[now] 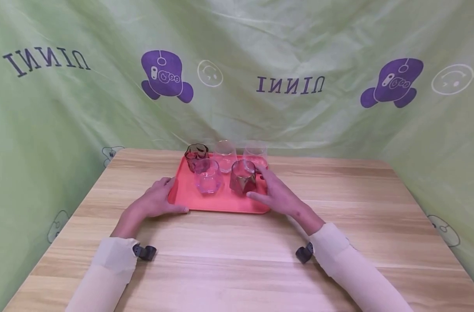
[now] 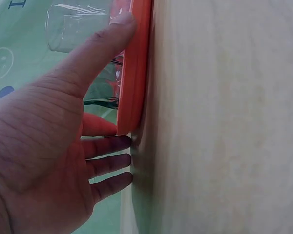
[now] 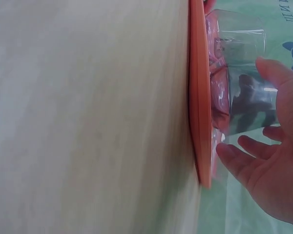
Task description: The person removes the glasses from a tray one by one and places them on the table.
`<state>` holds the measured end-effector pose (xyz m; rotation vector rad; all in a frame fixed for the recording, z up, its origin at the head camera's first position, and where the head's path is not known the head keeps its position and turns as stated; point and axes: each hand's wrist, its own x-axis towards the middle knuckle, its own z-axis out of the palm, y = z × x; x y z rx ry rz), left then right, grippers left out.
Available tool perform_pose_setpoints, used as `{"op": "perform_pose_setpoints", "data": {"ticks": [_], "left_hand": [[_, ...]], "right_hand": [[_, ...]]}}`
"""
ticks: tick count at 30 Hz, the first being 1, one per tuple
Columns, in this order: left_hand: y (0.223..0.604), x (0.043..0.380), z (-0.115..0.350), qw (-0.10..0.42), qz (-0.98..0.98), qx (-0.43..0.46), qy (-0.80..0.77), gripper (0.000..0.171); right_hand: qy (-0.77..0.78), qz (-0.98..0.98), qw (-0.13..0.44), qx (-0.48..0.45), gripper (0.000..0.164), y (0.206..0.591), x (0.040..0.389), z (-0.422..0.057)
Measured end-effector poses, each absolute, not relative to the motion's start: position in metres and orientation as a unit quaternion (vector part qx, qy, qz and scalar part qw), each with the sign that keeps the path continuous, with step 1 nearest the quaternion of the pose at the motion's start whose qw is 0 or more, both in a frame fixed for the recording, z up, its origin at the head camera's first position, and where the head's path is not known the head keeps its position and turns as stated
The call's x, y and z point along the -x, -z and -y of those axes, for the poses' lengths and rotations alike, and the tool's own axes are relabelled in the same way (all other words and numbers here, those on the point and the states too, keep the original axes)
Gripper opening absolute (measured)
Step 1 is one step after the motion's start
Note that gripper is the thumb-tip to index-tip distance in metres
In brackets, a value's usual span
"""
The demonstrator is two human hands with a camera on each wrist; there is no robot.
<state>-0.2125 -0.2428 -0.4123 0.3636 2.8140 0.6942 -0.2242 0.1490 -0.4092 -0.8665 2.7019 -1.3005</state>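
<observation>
Head view's pretty bright, with a pale glare patch on the table (image 1: 229, 273) and soft shadows beside the sleeves (image 1: 104, 271). Both wrist views look dimmer, grain kinda mushy, small glints on the glasses (image 3: 240, 41).

My tray (image 1: 197, 202) is coral red, on a pale brown table (image 1: 229, 268) with streaky wood grain. The far left glass (image 1: 197, 158) and near right glass (image 1: 240, 178) are smoky brown; the near left glass (image 1: 208, 182) looks pinkish. My sleeves (image 1: 113, 262) are cream; the pale green curtain (image 1: 229, 39) bears purple figures, dark letters and white smiley outlines.
</observation>
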Motion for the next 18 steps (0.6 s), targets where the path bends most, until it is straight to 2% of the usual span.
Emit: {"op": "perform_pose_setpoints", "data": {"ticks": [10, 18], "left_hand": [[0.418, 0.216, 0.245, 0.098, -0.949, -0.127, -0.270, 0.128], [0.425, 0.221, 0.248, 0.096, -0.944, -0.121, -0.290, 0.131]], "right_hand": [[0.451, -0.846, -0.005, 0.284, 0.082, 0.410, 0.231, -0.137], [0.463, -0.848, -0.001, 0.257, 0.080, 0.412, 0.234, -0.130]]}}
